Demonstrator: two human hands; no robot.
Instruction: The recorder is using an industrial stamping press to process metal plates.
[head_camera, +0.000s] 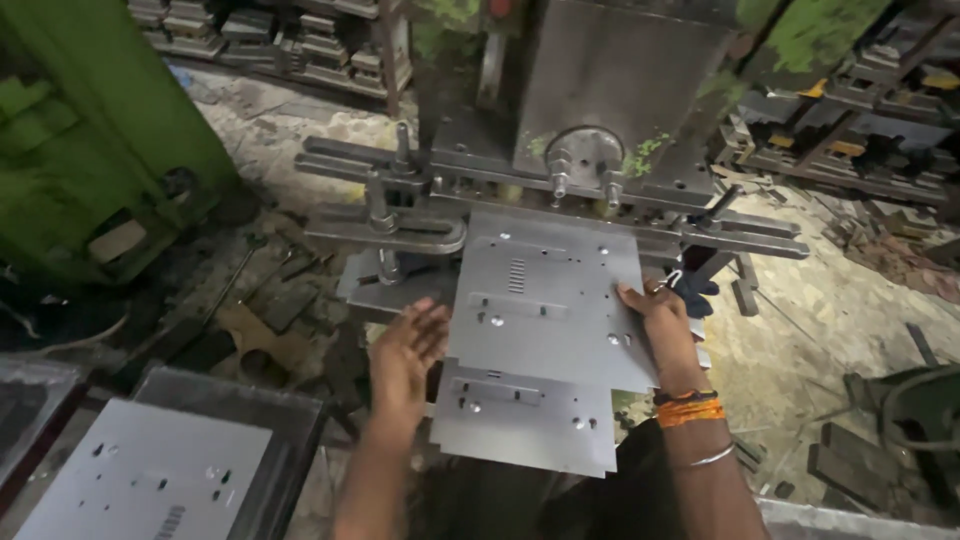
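A grey punched metal sheet (545, 290) lies on the bed of a press machine (600, 90), under its ram. My right hand (660, 315) grips the sheet's right edge, thumb on top. My left hand (405, 350) is flat with fingers spread, just off the sheet's left edge, nearly touching it. A second similar punched sheet (525, 415) lies below the first, partly covered by it, sticking out toward me.
Metal clamp bars (385, 235) stick out left and right (750, 235) of the press bed. A stack of similar punched sheets (150, 480) sits in a tray at lower left. Green machinery (90, 130) stands at left. Scrap and tooling litter the floor and shelves (860, 130).
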